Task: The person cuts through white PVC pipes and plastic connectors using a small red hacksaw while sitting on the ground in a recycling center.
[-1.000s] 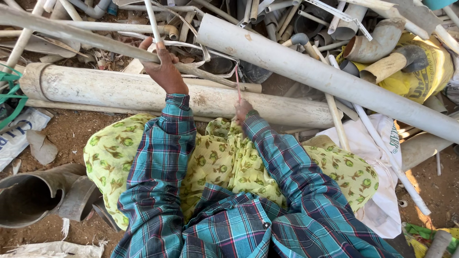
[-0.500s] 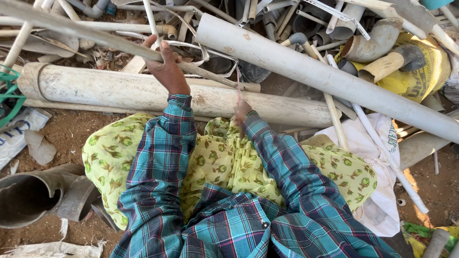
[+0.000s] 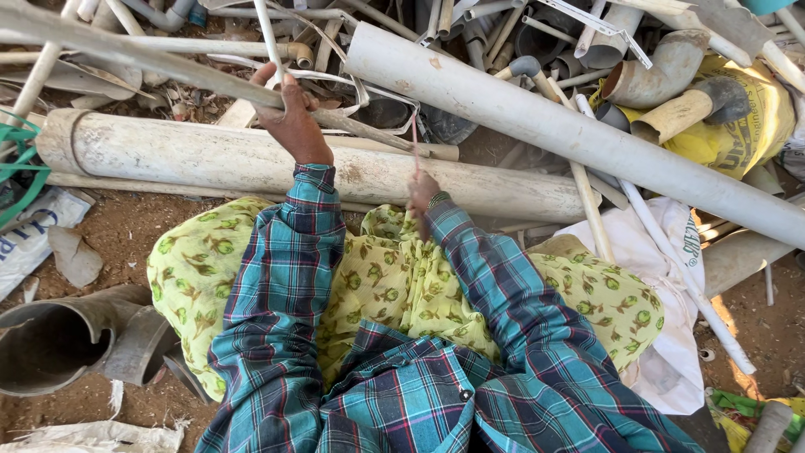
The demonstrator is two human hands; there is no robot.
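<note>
- The left hand (image 3: 293,117) is gripping a thin grey pipe (image 3: 151,63) that is slanting across the top of the scrap heap; its fingers (image 3: 289,84) are curling over the pipe from above and pressing together around it.
- The right hand (image 3: 422,191) is sitting lower, near the person's lap, and is pinching the bottom of a thin reddish rod (image 3: 414,147) that is rising straight up from its fingers.
- The thin grey pipe is running left and up from the left fingers towards the frame edge, and right and down from them under white strips (image 3: 335,80).
- As a judgement: the sorting is looking early. The thin grey pipe is lying in the tangle with other pieces crossing it, so freeing it is not yet done.
- Just below the left fingers a thick dirty white pipe (image 3: 251,159) is lying flat on the ground, touching nothing in either hand as far as can be told.
- Right of both hands a long pale pipe (image 3: 570,126) is slanting down to the right edge, well apart from the fingers.
- The left arm is stretching forward, nearly straight, in a plaid sleeve (image 3: 298,243); the right arm is bending at the elbow, its forearm angling in towards the middle.
- The person is squatting on bare earth, with a yellow-green floral cloth (image 3: 394,285) covering the knees beneath both arms.
</note>
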